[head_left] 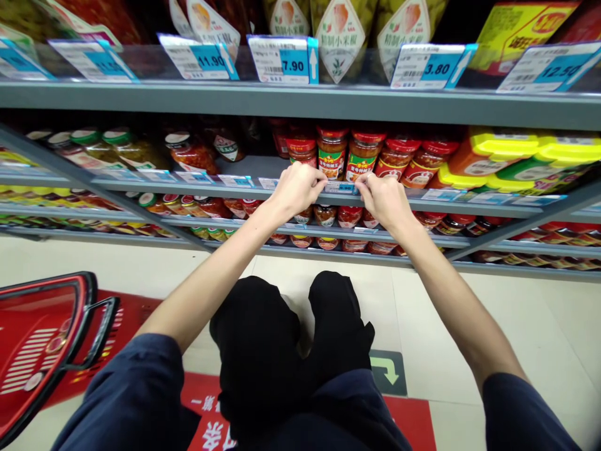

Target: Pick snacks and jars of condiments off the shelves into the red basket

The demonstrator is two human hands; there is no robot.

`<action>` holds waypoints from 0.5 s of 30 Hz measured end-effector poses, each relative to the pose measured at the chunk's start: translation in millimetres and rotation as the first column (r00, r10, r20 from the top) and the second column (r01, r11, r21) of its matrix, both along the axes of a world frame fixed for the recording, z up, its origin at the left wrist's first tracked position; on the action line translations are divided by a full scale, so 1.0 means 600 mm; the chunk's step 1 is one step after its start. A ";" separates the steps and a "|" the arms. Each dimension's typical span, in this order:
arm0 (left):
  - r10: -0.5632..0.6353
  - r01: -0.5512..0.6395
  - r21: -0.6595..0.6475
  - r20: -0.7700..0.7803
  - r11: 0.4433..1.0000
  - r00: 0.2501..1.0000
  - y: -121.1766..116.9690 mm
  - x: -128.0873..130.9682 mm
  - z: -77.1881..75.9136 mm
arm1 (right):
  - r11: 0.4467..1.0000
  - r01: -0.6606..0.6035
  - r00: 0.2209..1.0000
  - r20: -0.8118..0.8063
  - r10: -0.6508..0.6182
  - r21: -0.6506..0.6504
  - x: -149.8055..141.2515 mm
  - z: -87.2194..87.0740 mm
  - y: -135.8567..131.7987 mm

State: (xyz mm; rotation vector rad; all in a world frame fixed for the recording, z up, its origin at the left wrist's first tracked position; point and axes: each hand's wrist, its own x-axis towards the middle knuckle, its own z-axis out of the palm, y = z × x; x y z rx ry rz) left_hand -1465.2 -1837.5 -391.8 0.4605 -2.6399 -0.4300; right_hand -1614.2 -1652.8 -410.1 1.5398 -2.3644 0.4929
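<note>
Both of my hands reach to the front edge of a grey shop shelf (479, 207). My left hand (297, 188) and my right hand (382, 195) each pinch one end of a small blue and white price tag (340, 186) that sits in the shelf's rail. Fingers of both hands are curled closed on the tag. Just behind the tag stand jars of red chilli sauce (331, 154) with red lids.
A red shopping basket (40, 344) with a black handle stands on the floor at lower left. More jars fill the shelves below and to both sides. Yellow-capped bottles (504, 153) lie at right. Pouches and price tags (282, 59) line the shelf above. My knees are below my arms.
</note>
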 end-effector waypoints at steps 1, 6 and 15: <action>0.009 -0.009 -0.021 0.006 1.000 1.000 0.003 0.000 0.000 | 1.000 0.000 1.000 -0.003 0.000 -0.004 0.000 -0.002 -0.001; 0.035 -0.030 -0.110 0.046 0.993 0.998 0.016 -0.002 0.000 | 0.999 0.039 0.998 -0.056 -0.038 0.015 0.003 -0.010 -0.008; -0.096 0.022 -0.255 -0.281 0.967 0.955 0.000 0.010 0.036 | 0.890 -0.098 0.995 -0.045 0.087 -0.446 0.024 0.023 0.025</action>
